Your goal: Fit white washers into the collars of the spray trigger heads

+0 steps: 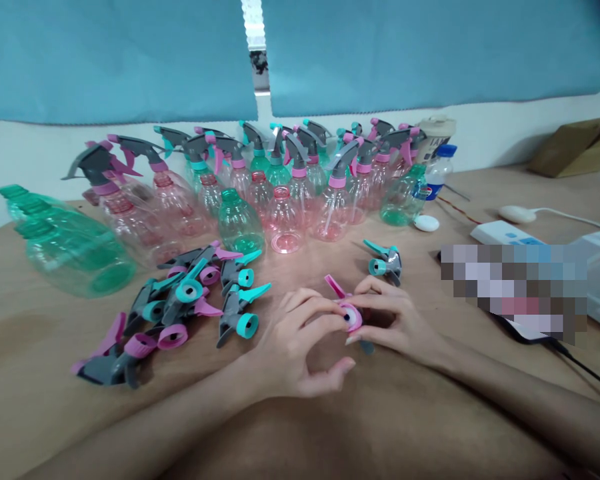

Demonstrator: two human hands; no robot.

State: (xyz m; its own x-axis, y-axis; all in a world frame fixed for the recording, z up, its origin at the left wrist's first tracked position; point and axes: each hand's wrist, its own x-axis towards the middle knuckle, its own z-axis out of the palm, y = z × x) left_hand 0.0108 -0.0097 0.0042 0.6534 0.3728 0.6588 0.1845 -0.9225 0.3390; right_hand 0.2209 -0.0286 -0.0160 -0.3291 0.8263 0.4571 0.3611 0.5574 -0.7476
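Note:
My right hand (393,317) pinches a pink-and-grey trigger spray head (351,318) over the table, its round pink collar facing me and its pink trigger sticking up. The index and middle fingertips of my left hand (303,337) touch the collar's left side, while the thumb stays apart below. Beyond my right hand lies a turquoise-and-grey spray head (386,263). To the left is a pile of loose spray heads (180,293), pink and turquoise. My fingers hide part of the held spray head.
Several spray bottles with heads (335,207) stand at the back, with headless bottles (240,223) among them. Green bottles (75,250) lean or lie at the left. A phone (515,293) with a cable, a white power strip (500,233) and a cardboard box (575,147) are at the right.

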